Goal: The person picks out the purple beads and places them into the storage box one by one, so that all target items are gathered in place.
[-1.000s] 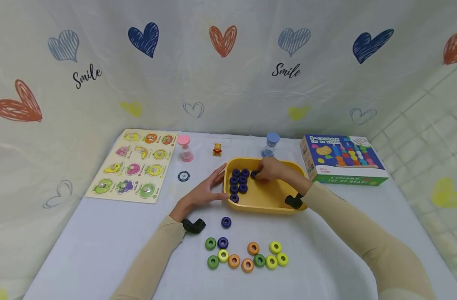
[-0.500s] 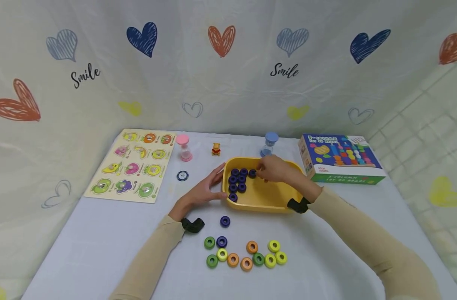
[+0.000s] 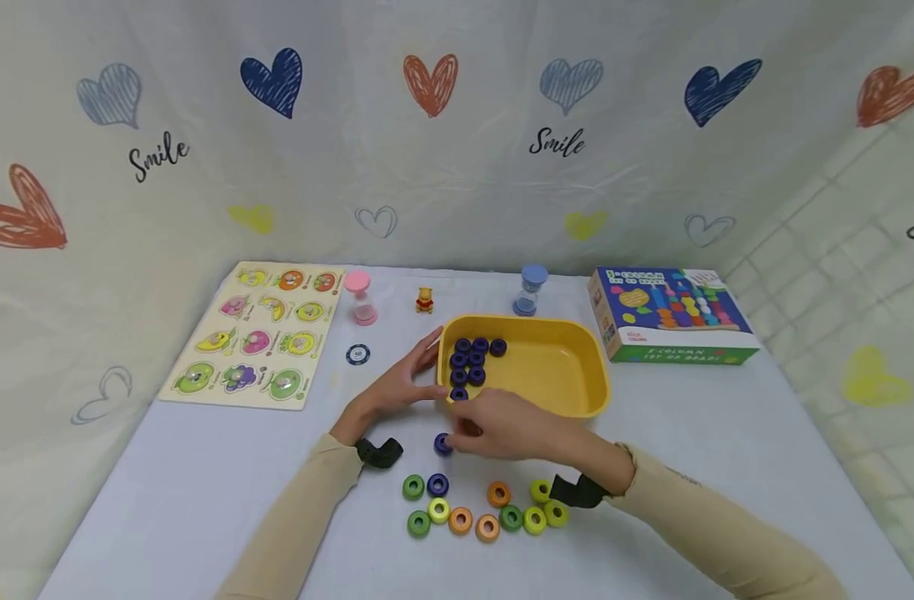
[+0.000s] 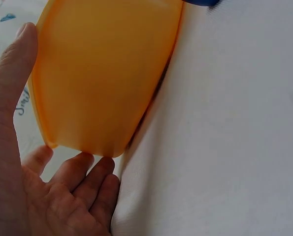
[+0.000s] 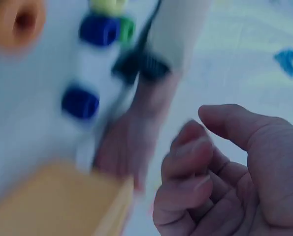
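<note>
My left hand holds the left end of the yellow plastic tray; in the left wrist view the thumb lies along its rim and the fingertips touch its end. Dark blue ring beads sit in rows at the tray's left side. In front of the tray my right hand hovers with its fingertips by a loose blue bead. The right wrist view has this hand's thumb apart from loosely bent fingers, with nothing between them. Another blue bead lies nearer the person.
Green, yellow and orange beads lie along the front. Behind the tray stand a pink hourglass, a bear figure and a blue hourglass. A fruit puzzle board is left, a toy box right.
My right hand has let go of a blue bead in the tray's back row and moved toward the person, out to the loose blue bead. The left hand stays at the tray.
</note>
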`<state>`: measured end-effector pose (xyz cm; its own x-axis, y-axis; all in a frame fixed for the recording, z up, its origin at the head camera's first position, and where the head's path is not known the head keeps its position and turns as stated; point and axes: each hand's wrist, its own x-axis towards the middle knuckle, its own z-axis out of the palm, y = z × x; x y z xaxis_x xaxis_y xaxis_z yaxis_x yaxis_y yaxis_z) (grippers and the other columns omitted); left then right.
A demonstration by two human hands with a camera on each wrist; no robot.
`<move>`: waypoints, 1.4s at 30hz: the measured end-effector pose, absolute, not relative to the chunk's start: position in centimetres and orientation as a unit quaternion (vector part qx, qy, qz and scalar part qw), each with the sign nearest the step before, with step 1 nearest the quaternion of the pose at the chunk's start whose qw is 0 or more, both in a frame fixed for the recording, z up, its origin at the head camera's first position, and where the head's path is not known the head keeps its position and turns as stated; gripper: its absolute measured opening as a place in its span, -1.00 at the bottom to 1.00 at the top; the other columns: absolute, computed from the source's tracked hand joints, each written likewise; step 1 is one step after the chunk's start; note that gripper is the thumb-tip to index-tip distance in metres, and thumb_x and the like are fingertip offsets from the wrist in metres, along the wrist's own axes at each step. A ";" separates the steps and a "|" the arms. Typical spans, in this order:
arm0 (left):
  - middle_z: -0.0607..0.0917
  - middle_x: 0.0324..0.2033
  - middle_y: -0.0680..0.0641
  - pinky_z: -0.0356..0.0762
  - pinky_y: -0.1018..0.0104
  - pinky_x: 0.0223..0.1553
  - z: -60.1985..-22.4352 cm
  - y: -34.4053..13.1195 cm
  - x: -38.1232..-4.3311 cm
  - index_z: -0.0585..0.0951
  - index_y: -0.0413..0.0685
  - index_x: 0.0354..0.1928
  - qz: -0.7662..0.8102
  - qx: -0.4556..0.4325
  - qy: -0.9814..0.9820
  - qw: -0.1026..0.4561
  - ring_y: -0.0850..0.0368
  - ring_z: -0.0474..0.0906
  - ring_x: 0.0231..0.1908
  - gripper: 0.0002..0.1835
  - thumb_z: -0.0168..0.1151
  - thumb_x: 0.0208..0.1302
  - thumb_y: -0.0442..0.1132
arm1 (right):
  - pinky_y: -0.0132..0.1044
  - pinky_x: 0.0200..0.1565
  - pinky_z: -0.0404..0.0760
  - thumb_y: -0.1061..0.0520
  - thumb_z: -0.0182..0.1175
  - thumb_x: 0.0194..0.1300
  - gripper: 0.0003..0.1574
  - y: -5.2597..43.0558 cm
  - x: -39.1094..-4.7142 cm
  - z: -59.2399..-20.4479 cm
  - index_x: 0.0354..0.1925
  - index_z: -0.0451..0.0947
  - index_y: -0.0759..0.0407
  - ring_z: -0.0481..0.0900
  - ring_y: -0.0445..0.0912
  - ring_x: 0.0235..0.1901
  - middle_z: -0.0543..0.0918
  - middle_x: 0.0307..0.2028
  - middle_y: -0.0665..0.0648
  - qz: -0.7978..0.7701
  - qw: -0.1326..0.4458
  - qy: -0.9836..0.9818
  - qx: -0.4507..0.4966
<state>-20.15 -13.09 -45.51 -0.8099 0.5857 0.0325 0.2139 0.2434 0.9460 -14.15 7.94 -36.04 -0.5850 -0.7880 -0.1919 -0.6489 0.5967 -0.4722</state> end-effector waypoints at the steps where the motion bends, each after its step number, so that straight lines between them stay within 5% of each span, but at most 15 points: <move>1: 0.12 0.33 -0.08 -0.13 -0.01 0.28 -45.5 -13.1 -20.1 -0.18 0.09 0.41 0.560 0.259 0.770 0.165 0.11 -0.01 0.32 -0.01 0.27 0.10 -0.19 | -0.50 -0.58 0.37 -0.07 0.12 0.23 -0.86 7.5 -13.6 -36.5 -0.41 0.47 -0.09 0.34 -0.32 -0.65 0.43 -0.65 -0.19 -0.176 0.207 0.864 -0.423; 9: 0.09 0.34 -0.09 -0.16 -0.01 0.29 -45.6 -13.0 -19.9 -0.18 0.06 0.41 0.567 0.261 0.765 0.161 0.12 -0.02 0.32 0.00 0.29 0.09 -0.20 | -0.50 -0.60 0.36 -0.01 0.11 0.25 -0.55 5.3 -11.8 -40.0 0.10 0.42 0.02 0.35 -0.29 -0.71 0.43 -0.66 -0.16 -0.062 0.222 0.881 -0.414; 14: 0.08 0.34 -0.05 -0.18 0.00 0.29 -46.2 -12.9 -20.1 -0.19 0.10 0.41 0.570 0.260 0.763 0.163 0.14 -0.04 0.32 0.01 0.30 0.08 -0.21 | -0.45 -0.56 0.35 0.03 0.14 0.21 -0.58 5.5 -11.8 -40.9 0.05 0.45 0.05 0.35 -0.26 -0.66 0.42 -0.65 -0.11 -0.039 0.205 0.891 -0.403; 23: 0.14 0.31 0.22 -0.18 0.05 0.30 -48.8 -13.0 -21.2 -0.14 0.45 0.37 0.571 0.246 0.770 0.143 0.29 -0.01 0.30 0.02 0.35 0.01 -0.04 | -0.47 -0.54 0.45 0.08 0.07 0.29 -0.57 7.1 -11.9 -41.4 0.11 0.39 0.12 0.39 -0.26 -0.63 0.52 -0.49 -0.05 -0.079 0.220 0.911 -0.339; 32: 0.10 0.34 0.05 -0.17 0.01 0.29 -46.7 -13.2 -20.6 -0.16 0.23 0.40 0.571 0.249 0.766 0.158 0.17 -0.01 0.31 0.02 0.33 0.05 -0.16 | -0.48 -0.66 0.33 0.02 0.14 0.23 -0.61 8.4 -12.0 -41.2 0.01 0.45 0.12 0.33 -0.27 -0.74 0.39 -0.66 -0.12 -0.116 0.221 0.912 -0.327; 42: 0.08 0.35 -0.03 -0.16 0.00 0.29 -45.7 -12.8 -20.1 -0.19 0.11 0.41 0.570 0.249 0.764 0.174 0.14 -0.02 0.32 0.02 0.31 0.07 -0.19 | -0.46 -0.49 0.44 -0.04 0.24 0.13 -0.60 9.2 -13.1 -42.4 -0.04 0.52 0.00 0.39 -0.29 -0.57 0.48 -0.55 -0.17 -0.215 0.263 0.880 -0.333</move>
